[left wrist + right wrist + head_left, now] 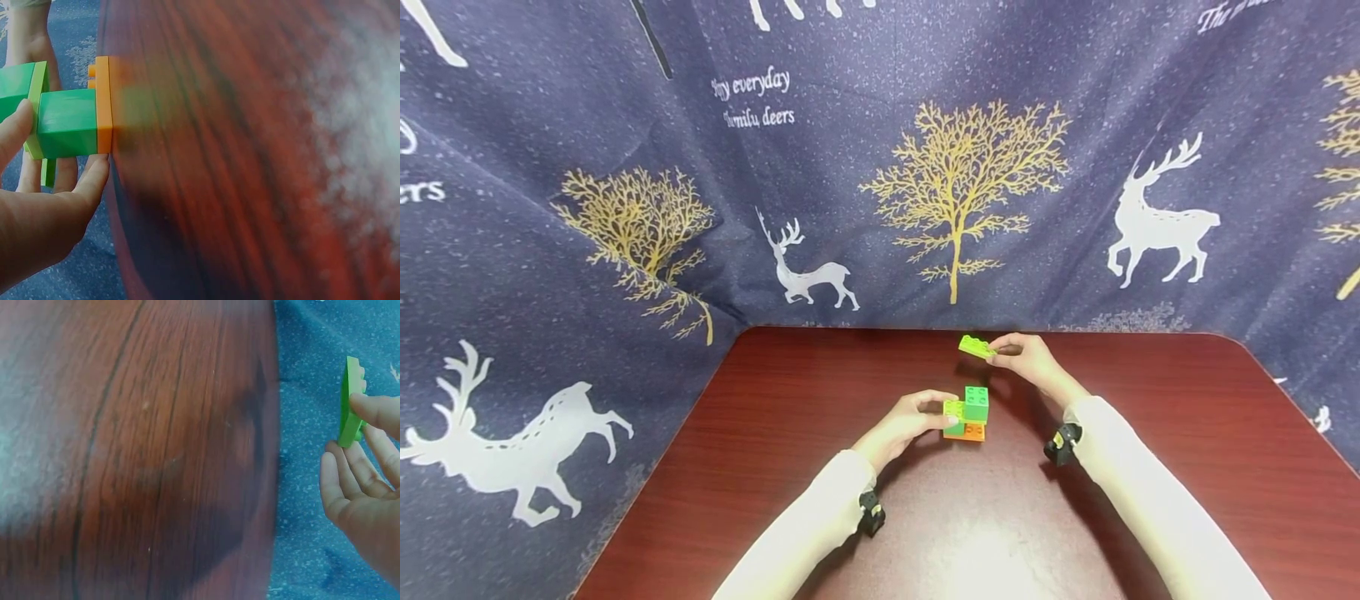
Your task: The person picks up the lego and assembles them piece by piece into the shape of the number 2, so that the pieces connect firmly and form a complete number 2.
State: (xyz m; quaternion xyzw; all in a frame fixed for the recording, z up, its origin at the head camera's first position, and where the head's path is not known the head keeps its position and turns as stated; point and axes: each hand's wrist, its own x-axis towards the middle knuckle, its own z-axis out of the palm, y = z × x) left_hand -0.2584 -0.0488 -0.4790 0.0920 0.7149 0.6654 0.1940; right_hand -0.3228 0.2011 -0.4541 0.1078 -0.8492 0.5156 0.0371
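Note:
A small stack of toy building bricks stands at the middle of the table. Its base is an orange plate [974, 432], with a green brick [67, 123] above it, then a lime plate [953, 408] and another green brick [977, 402] on top. My left hand [913, 422] grips the stack from its left side, thumb by the lime layer in the left wrist view. Farther back and raised above the table, my right hand [1028, 360] pinches a separate lime plate [351, 403] by one end, between thumb and fingers. Studs show along one face of that plate.
The reddish-brown wooden table [790, 375] has rounded far corners and a bright glare near its front. Directly behind it hangs a dark blue cloth [880, 167] printed with deer and trees. Each wrist carries a small black camera [871, 512].

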